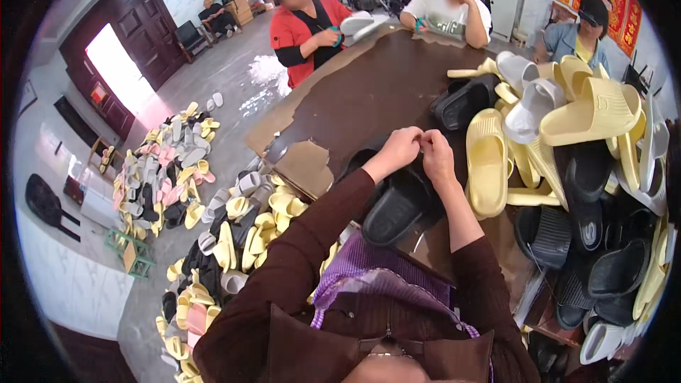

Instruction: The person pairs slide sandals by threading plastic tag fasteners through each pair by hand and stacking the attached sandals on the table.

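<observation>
A black slipper (399,202) with a ribbed sole lies upside down at the near edge of the brown counter (369,92). The left hand (401,147) and right hand (435,156) meet over its far end, fingers pinched shut on its rim. Just to the right rises a pile of yellow, grey and black slippers (567,163). More slippers litter the floor (213,71).

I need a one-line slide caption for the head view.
Both hands, left hand and right hand, work on a black slipper beside piled slippers.
</observation>
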Motion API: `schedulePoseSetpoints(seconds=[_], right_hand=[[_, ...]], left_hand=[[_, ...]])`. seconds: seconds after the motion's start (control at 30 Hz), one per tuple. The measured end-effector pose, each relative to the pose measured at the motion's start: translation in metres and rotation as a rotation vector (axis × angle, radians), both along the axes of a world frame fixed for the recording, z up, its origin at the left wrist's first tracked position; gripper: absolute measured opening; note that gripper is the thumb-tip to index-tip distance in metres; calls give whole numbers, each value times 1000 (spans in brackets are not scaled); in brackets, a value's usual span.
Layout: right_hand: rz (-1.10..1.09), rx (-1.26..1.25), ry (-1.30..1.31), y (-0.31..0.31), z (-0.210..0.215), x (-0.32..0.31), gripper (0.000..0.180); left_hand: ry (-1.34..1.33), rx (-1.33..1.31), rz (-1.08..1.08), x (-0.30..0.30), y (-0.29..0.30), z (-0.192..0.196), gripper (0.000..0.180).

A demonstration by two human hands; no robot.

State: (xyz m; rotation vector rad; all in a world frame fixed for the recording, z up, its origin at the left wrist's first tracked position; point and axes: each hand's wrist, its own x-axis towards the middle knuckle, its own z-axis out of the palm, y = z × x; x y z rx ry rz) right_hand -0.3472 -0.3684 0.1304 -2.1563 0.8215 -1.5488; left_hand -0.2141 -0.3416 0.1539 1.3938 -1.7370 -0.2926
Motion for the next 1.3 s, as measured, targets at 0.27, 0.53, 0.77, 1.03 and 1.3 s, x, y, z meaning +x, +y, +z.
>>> schedulePoseSetpoints(seconds=[0.27,0.53,0.77,1.03,1.3], right_hand=[[-35,145,-58,-9,-1,-4,7],[-8,478,-359,16,3,-25,8],[77,535,-401,23,5,-28,12],[-113,256,-95,21,0,-28,11],[-224,169,4,25,3,-24,4]], left_hand=[[99,-46,36,-7,-7,1,17],[772,362,-115,-17,7,8,13],[879,373,-174,-22,9,4,10],[943,358,-185,-21,9,3,9],[959,322,-179,-21,10,1,9]])
